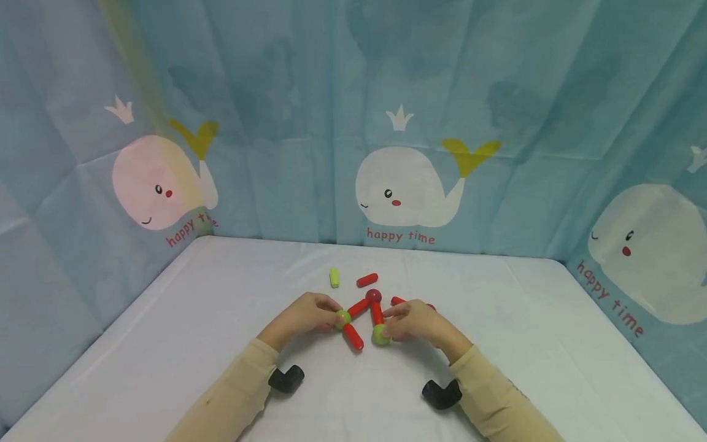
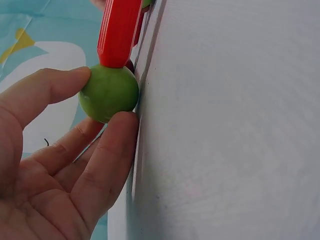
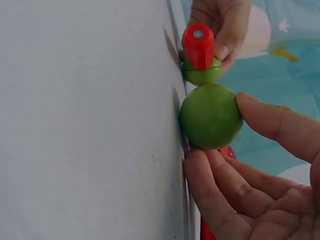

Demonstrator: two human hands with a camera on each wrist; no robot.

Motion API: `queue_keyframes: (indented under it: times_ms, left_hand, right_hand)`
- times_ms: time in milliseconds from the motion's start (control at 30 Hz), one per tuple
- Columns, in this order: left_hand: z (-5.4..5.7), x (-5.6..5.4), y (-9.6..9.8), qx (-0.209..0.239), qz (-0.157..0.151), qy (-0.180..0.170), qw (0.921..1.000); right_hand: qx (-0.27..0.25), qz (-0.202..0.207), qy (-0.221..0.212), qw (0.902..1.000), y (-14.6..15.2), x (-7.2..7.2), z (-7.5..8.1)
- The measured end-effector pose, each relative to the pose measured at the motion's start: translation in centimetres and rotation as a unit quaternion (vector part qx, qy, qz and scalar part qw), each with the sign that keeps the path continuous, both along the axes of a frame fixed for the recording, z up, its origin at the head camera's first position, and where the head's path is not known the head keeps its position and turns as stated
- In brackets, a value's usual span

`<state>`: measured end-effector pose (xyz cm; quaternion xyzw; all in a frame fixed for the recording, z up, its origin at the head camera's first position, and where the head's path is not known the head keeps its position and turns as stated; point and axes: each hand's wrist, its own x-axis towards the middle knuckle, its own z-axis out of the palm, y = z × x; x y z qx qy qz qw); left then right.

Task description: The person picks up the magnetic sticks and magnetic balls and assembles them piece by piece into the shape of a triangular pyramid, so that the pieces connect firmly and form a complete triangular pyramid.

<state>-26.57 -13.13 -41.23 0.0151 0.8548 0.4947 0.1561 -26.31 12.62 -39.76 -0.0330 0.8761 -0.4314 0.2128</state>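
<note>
My left hand (image 1: 306,314) pinches a green ball (image 2: 109,93) between thumb and fingers. From that ball a red rod (image 1: 359,307) runs up to a dark red ball (image 1: 374,296), and another red rod (image 1: 353,337) points toward the front. A third red rod (image 1: 377,312) links the dark red ball to a second green ball (image 3: 211,116), pinched by my right hand (image 1: 420,321). In the right wrist view, a metallic disc shows on the free end of the front red rod (image 3: 200,47). The joined pieces lie low at the white tabletop.
A yellow-green rod (image 1: 334,278) and a loose red rod (image 1: 367,280) lie behind the joined pieces. Another red rod (image 1: 397,301) is partly hidden behind my right hand. Black curved pieces (image 1: 286,379) sit by both wrists. A blue whale-print curtain (image 1: 287,184) borders the white table (image 1: 182,344).
</note>
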Motion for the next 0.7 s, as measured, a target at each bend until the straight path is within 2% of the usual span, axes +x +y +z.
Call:
queue_keyframes:
  times_ms: [333, 700]
  left_hand:
    - [0.12, -0.02, 0.24, -0.016, 0.021, 0.012, 0.9996]
    - [0.13, 0.09, 0.44, -0.03, 0.026, 0.012, 0.9991]
  right_hand:
    - [-0.012, 0.0, -0.005, 0.9999, 0.41, -0.22, -0.02]
    - [-0.015, 0.011, -0.002, 0.9998, 0.48, -0.27, -0.04]
